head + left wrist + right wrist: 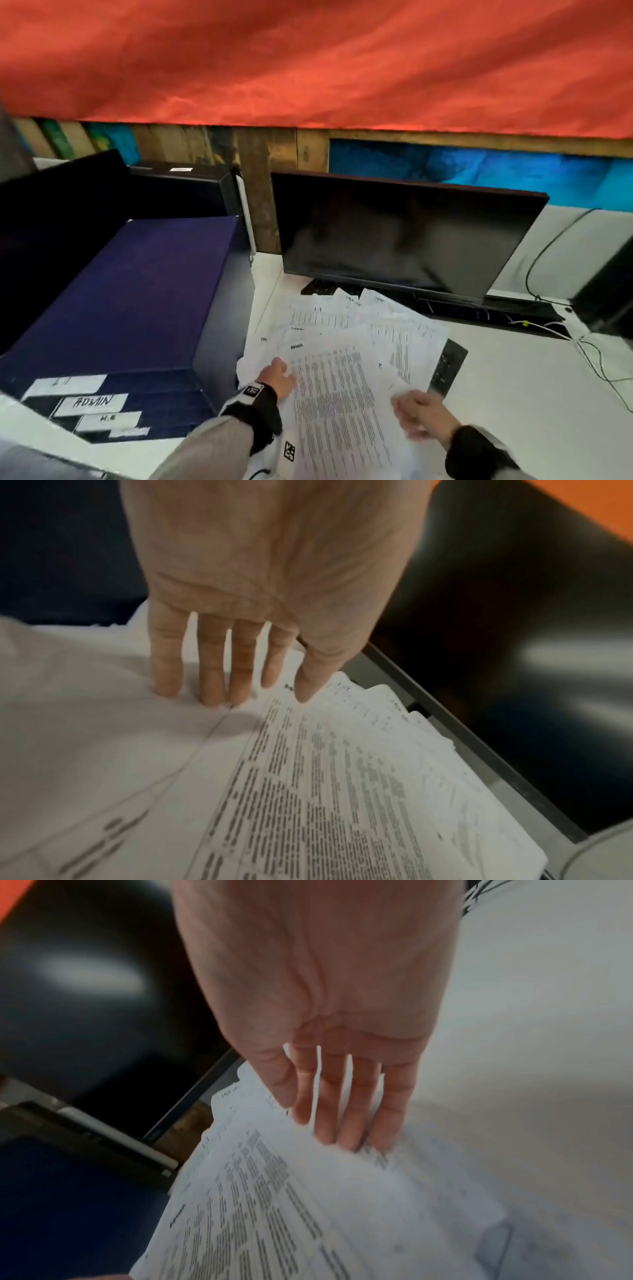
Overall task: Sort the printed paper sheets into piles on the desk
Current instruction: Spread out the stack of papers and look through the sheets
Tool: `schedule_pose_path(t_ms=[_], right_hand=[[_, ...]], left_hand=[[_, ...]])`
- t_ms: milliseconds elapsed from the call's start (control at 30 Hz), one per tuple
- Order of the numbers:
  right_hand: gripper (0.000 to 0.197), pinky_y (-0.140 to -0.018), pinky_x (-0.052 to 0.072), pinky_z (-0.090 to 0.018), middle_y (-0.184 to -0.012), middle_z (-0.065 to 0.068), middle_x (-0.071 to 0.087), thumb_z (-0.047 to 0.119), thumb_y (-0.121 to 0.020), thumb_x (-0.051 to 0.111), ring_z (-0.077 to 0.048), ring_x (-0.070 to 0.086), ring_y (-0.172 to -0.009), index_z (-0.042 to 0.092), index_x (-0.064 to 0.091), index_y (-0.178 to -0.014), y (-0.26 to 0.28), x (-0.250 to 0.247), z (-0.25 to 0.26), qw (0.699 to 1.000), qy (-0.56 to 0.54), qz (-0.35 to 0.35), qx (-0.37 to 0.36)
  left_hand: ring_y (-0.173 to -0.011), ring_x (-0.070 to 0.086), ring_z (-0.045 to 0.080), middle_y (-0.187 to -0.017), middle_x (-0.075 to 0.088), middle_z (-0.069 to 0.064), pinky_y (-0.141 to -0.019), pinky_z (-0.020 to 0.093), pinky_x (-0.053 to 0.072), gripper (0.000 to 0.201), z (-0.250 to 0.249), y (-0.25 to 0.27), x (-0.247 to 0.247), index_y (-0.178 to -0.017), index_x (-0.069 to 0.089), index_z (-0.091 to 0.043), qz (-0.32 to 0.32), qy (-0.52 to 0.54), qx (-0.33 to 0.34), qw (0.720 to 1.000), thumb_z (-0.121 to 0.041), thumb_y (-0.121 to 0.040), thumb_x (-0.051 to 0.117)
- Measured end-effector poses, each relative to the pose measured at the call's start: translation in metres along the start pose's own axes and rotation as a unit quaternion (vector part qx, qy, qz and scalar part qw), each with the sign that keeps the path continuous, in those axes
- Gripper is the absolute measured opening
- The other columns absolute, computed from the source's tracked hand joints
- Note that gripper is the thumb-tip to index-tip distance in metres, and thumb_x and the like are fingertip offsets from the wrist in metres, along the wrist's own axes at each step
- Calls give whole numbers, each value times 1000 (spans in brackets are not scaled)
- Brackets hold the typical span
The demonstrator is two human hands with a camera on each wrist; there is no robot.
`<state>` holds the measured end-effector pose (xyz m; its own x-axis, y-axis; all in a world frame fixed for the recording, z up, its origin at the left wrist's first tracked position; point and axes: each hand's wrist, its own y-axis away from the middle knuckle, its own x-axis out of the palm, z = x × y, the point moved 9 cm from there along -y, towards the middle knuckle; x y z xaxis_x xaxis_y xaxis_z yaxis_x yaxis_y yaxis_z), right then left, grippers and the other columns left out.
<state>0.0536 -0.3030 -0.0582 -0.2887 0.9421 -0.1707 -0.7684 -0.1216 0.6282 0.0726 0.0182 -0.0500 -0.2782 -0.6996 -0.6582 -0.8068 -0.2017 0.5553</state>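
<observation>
Several printed paper sheets (pixel 342 325) lie fanned and overlapping on the white desk (pixel 513 394) in front of the monitor. The top sheet (pixel 335 404) carries dense columns of text. My left hand (pixel 279 377) lies on its upper left part, and in the left wrist view the left hand (pixel 236 685) has straight, spread fingers (pixel 212 693) touching the top sheet (pixel 325 791). My right hand (pixel 418 414) is at the sheet's right edge. In the right wrist view the right hand (pixel 342 1131) has straight fingers meeting the blurred edge of the top sheet (pixel 260 1204); over or under is unclear.
A dark blue box (pixel 137 308) with white labels stands left of the papers. A black monitor (pixel 404 236) and keyboard (pixel 479 308) sit behind them. A black remote (pixel 448 370) lies at the papers' right edge. Cables (pixel 599 359) trail on the right.
</observation>
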Motion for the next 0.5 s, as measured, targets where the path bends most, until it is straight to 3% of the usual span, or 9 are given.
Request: schedule_pose_path(t_ms=[100, 167, 200, 300, 333, 400, 433, 500], right_hand=[[16, -65, 41, -24, -84, -4, 62, 16, -87, 64, -18, 54, -70, 6, 62, -100, -18, 0, -2, 995, 47, -83, -7], [24, -76, 42, -26, -98, -4, 60, 23, -85, 69, -22, 56, -89, 12, 57, -102, -19, 7, 5, 992, 71, -101, -26], [26, -79, 41, -26, -97, -3, 58, 26, -83, 71, -23, 55, -93, 13, 55, -99, -15, 10, 10, 990, 86, -112, -31], [27, -63, 39, -26, -79, -1, 55, 26, -77, 76, -19, 52, -76, 15, 53, -84, -8, 13, 22, 981, 123, -135, -60], [26, -60, 38, -25, -76, -1, 55, 23, -76, 76, -18, 51, -71, 16, 51, -80, -6, 13, 24, 979, 136, -140, -66], [23, -60, 39, -25, -76, -3, 57, 17, -78, 73, -18, 52, -71, 16, 50, -77, -3, 11, 25, 974, 160, -140, -74], [21, -61, 40, -25, -77, -3, 58, 14, -78, 72, -19, 53, -72, 16, 51, -78, 0, 7, 24, 973, 162, -142, -77], [19, -62, 40, -25, -76, -3, 57, 9, -79, 70, -20, 53, -72, 16, 53, -81, 4, -5, 17, 974, 154, -148, -76]], left_hand=[[-128, 43, 29, -139, 42, 13, -106, 33, 36, 52, 16, -5, 1, -135, 35, -9, -14, 25, -63, 998, -34, -93, 51], [-128, 42, 30, -140, 39, 14, -106, 33, 36, 55, 20, -4, 2, -138, 32, -7, -19, 64, -86, 994, -31, -92, 52], [-125, 45, 29, -141, 40, 13, -103, 32, 38, 58, 21, -3, 6, -139, 31, -7, -12, 85, -95, 992, -30, -91, 52], [-106, 58, 28, -137, 44, 14, -79, 29, 49, 61, 21, 1, 17, -140, 27, -3, 8, 174, -105, 979, -22, -89, 55], [-111, 57, 30, -136, 45, 15, -79, 31, 50, 61, 22, 3, 20, -139, 29, -3, 11, 188, -105, 976, -21, -89, 56], [-120, 53, 32, -133, 50, 16, -94, 37, 47, 56, 25, 5, 21, -134, 37, -7, 6, 177, -98, 979, -26, -86, 59], [-119, 53, 32, -130, 53, 15, -99, 38, 45, 53, 29, 5, 19, -131, 42, -10, -4, 165, -95, 982, -28, -84, 60], [-111, 57, 29, -122, 55, 11, -95, 38, 49, 50, 37, 2, 17, -124, 47, -14, -22, 158, -96, 983, -29, -79, 62]])
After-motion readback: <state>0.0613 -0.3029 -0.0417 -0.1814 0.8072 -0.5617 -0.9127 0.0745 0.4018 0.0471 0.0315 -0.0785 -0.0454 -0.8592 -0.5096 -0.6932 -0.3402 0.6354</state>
